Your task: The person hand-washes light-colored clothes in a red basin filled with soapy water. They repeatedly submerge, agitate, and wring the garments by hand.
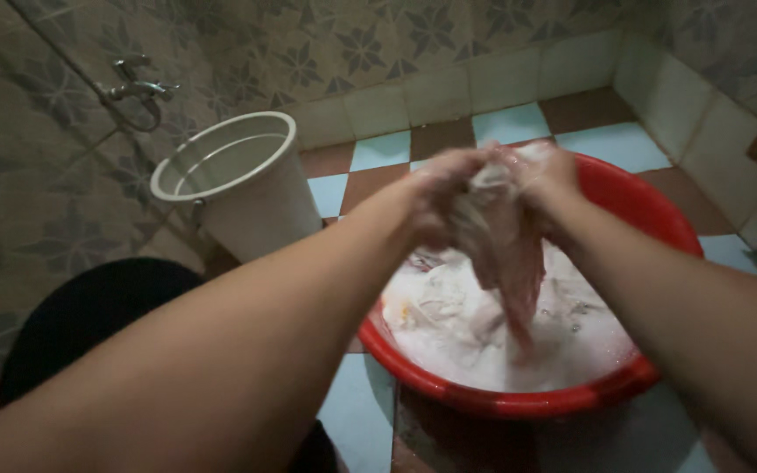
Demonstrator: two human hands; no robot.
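Wet pink cloth (508, 263) clenched by left hand (438, 197), right hand (543, 180), over red basin (650, 206)

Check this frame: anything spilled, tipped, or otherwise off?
Nothing stands out. Both hands, left hand and right hand, grip a wet pinkish cloth above the red basin of suds. The white bucket stands upright under the wall tap. Floor tiles look wet, with no suds visible outside the basin.

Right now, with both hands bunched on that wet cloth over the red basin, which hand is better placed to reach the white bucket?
Probably the left hand. The white bucket stands on the left of the red basin, nearer that arm. The right hand would have to cross over. Both grip the wet cloth, so one must let go.
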